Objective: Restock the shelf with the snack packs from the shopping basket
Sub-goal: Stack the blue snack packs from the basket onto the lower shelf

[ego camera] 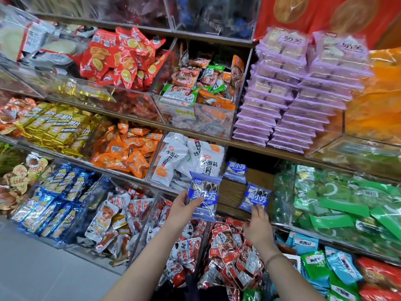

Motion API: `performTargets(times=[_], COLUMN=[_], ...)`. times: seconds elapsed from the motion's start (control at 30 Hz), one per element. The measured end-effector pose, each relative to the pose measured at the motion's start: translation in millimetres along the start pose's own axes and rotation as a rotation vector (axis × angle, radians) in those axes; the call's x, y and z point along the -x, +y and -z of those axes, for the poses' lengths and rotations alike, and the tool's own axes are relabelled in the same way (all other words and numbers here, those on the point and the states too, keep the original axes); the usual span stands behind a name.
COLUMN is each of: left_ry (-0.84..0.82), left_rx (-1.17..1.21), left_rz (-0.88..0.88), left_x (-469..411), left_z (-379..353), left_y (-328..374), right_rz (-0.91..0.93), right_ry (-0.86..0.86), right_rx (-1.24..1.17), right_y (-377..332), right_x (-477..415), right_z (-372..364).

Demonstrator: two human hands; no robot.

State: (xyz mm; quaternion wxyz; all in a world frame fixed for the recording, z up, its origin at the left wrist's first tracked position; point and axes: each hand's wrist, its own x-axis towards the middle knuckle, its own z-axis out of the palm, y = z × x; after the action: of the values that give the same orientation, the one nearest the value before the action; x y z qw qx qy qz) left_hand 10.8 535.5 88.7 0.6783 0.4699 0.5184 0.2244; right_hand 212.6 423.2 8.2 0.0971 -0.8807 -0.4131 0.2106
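Left hand (181, 206): closed on a stack of blue snack packs (204, 195), held up before the wooden shelf (232, 192). Right hand (258, 220): fingers pinching the near edge of one blue pack (255, 197) at the shelf's front. A third blue pack (235, 171) stands farther back on that shelf, right of the white-pack bin (186, 161).

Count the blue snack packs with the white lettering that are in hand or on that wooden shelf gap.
3: one in the left hand, one at the right hand's fingertips, one at the back of the shelf gap.
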Motion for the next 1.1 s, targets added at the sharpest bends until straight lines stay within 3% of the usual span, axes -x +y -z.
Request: performTargets(times=[0.6,0.77,0.87,1.1], left_ry=[-0.028,0.001,0.031,0.023], left_rx=[0.021,0.011,0.016,0.139], left_rz=[0.021,0.032,0.047,0.111], left_x=[-1.3,-2.0,-0.7,7.6], left_z=[2.0,0.4,-2.4,-12.8], left_y=[3.0,4.4,5.8,6.8], right_rz=[-0.068,-0.010,0.096,0.139], right_ry=[-0.166,0.092,0.155,-0.179], right_rx=[0.092,-0.147,-0.312,-0.858], right_y=[6.4,-14.1,-43.0,-96.2], right_x=[-118.4,-90.9,-57.3,28.9], right_z=[41.7,38.2,37.1,38.7])
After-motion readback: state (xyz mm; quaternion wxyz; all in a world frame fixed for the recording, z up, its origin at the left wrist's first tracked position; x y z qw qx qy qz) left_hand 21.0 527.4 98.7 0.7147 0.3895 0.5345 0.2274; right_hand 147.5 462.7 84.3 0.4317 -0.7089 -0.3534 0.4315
